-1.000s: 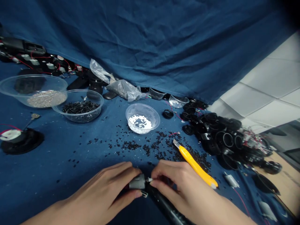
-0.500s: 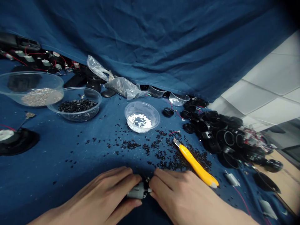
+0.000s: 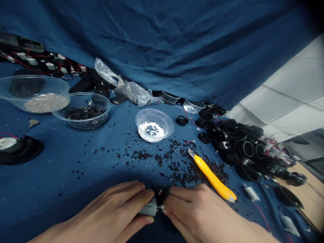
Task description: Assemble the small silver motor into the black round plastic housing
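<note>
My left hand (image 3: 116,209) is closed round a small grey cylindrical motor (image 3: 150,208), thumb below and fingers above. Right at the motor's end, my right hand (image 3: 197,209) is pinched on a small white piece (image 3: 162,207), mostly hidden by its fingertips. A little metal part (image 3: 159,192) shows in the dark gap above the motor; what it belongs to I cannot make out. Beyond my right hand lies a yellow utility knife (image 3: 212,177) with its blade out, among many tiny black pieces (image 3: 174,165) scattered over the blue cloth.
A clear bowl (image 3: 168,125) of white bits stands in the middle. Further left are a bowl of black strips (image 3: 107,113) and a bowl of small light pieces (image 3: 59,82). Black housings (image 3: 243,148) are heaped at right, near a loose motor (image 3: 251,193). A plastic bag (image 3: 133,92) lies behind.
My right hand has shifted slightly right, and the gap between the hands is a little wider. Both grips look the same. The whole view has moved very slightly.
</note>
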Demonstrator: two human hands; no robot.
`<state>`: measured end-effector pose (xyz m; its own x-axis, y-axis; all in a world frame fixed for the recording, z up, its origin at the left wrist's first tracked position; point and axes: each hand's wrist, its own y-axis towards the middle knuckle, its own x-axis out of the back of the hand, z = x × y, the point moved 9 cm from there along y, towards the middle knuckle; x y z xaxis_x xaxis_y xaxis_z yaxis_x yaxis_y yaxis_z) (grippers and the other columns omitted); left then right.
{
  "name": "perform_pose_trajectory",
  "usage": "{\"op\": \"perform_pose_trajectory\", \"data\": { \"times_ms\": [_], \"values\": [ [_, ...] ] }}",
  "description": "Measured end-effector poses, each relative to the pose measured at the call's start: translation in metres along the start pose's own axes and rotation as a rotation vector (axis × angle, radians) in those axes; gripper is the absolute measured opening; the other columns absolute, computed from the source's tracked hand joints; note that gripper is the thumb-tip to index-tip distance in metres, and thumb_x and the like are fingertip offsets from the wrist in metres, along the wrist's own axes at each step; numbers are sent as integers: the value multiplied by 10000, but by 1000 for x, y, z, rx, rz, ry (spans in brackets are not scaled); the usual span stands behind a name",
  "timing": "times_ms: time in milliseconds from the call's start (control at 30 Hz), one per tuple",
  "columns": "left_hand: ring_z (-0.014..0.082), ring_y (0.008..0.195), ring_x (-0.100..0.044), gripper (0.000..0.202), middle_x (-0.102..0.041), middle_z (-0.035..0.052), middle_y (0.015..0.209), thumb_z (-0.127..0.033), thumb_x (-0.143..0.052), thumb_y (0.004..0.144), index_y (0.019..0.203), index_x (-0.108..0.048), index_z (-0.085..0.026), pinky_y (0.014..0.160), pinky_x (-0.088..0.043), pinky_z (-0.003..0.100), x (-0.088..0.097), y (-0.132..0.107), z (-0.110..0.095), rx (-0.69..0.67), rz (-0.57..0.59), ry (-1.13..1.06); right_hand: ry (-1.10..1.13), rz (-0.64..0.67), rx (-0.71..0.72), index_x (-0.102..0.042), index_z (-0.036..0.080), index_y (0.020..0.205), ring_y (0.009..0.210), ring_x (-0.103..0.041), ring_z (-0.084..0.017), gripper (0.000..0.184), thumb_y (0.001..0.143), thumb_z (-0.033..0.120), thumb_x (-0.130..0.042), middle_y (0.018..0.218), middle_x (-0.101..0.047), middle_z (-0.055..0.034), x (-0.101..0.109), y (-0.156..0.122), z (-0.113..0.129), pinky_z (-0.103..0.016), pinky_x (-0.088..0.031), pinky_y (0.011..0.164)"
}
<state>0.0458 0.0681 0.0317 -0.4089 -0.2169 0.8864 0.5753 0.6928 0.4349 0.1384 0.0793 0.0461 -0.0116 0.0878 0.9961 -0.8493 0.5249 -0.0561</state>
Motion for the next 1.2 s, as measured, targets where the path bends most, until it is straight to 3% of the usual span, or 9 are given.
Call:
{"op": "perform_pose_trajectory", "data": {
  "times_ms": [167,300,400,567,733,900,967,1033,1200],
  "values": [
    [171,879,-738,496,-766,38,981,-411,-234,1028,1079,-678,-198,806,-611,244,4,2,0,6,-30,2,-19,-50,15,-545,202,737,578,-535,-112,200,702,72,-692,731,-599,52,10,1,3,-266,-352,499],
    [188,983,-711,337,-738,29,1090,-410,-441,978,1190,-630,-227,884,-588,257,-5,-5,7,48,33,-28,76,18,-40,-570,191,779,641,-580,-109,168,782,31,-620,793,-617,38,6,3,0,-244,-401,559],
    [194,1039,-689,343,-718,14,1143,-376,-542,936,1252,-580,-250,921,-573,259,-14,-12,10,65,91,-62,175,57,-88,-588,181,819,708,-610,-119,163,863,27,-557,830,-625,23,-3,4,-4,-247,-428,624],
    [201,987,-703,348,-731,44,1080,-398,-362,1009,1192,-589,-209,863,-599,280,-6,-6,2,19,40,-23,302,21,-121,-588,167,828,718,-620,-119,160,875,17,-561,838,-623,12,-6,2,-7,-229,-443,639],
    [202,805,-722,582,-747,52,893,-353,-96,1041,942,-647,-192,710,-619,312,6,8,-12,-40,25,-71,413,66,-140,-602,179,840,768,-634,-125,165,897,33,-549,866,-637,5,-14,0,-8,-213,-470,683],
    [201,814,-707,371,-733,38,931,-317,-280,1024,997,-634,-208,717,-614,311,4,5,-9,-23,87,-126,266,-64,-157,-609,179,816,681,-608,-132,188,971,182,-502,771,-618,-21,-7,-5,-4,-211,-466,631],
    [195,871,-699,228,-724,28,992,-296,-420,981,1071,-616,-224,780,-606,290,1,1,-5,18,99,-132,178,-112,-152,-603,183,804,654,-594,-137,208,977,234,-501,732,-600,-22,-3,-9,1,-213,-456,607],
    [196,942,-687,226,-713,24,1052,-291,-506,941,1143,-589,-235,860,-586,282,0,-2,-1,44,88,-134,117,-136,-147,-596,188,796,633,-583,-138,224,981,265,-496,706,-585,-19,0,-11,5,-211,-447,588],
    [188,883,-694,175,-717,14,986,-276,-483,949,1059,-613,-234,809,-595,294,-2,1,-5,7,132,-177,67,-143,-124,-563,200,768,585,-562,-124,212,971,227,-507,684,-573,2,3,-16,11,-205,-425,544]
  ]
}}
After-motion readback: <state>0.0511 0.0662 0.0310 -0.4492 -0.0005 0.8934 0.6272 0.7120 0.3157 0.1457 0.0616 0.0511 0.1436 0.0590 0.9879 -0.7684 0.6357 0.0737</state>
